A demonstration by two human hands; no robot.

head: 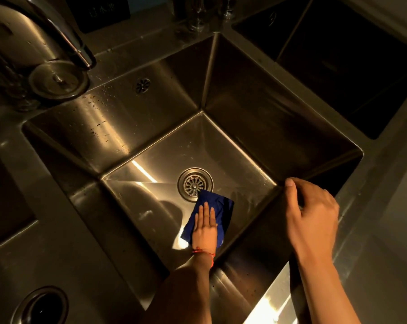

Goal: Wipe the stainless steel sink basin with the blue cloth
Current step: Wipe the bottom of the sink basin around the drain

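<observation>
Blue cloth [211, 213] pressed flat under left hand [204, 226] beside drain [195, 184] — right hand [312, 218] loosely open, empty, over sink rim [347, 195].

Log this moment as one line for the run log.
left hand flat on blue cloth | cloth on sink floor beside drain | right hand on sink edge
</observation>
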